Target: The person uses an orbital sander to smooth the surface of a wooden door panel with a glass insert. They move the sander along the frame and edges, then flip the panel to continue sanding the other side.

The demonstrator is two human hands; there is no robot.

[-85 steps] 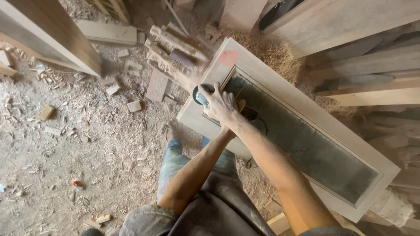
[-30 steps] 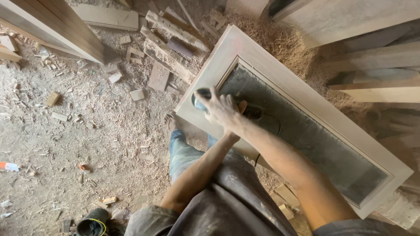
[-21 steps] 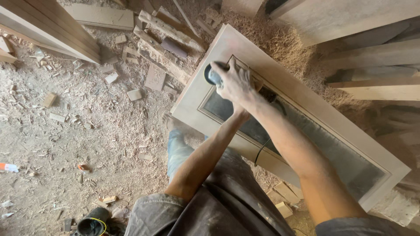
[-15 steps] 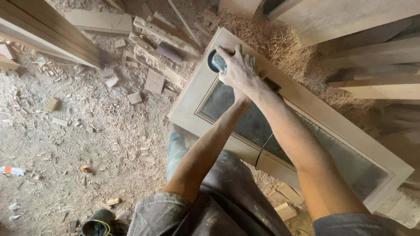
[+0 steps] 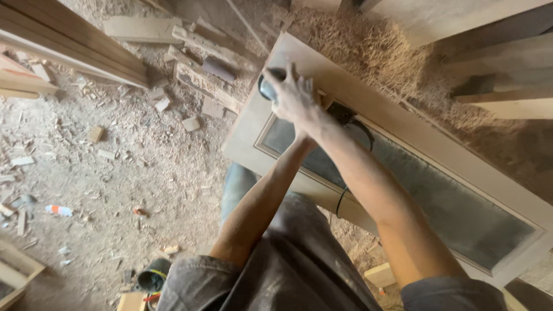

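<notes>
While both your hands clamp the sander (image 5: 271, 86), it sits near the door panel's (image 5: 403, 144) top corner
Right hand (image 5: 296, 98) overlaps the hidden left; hold it firmly by its rounded body, since it probably vibrates

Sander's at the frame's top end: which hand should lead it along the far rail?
Right, probably. The right hand clasps the top of the sander, its arm in line with the far rail of the door frame. The left hand is hidden beneath the right wrist, so its grip cannot be judged.
</notes>
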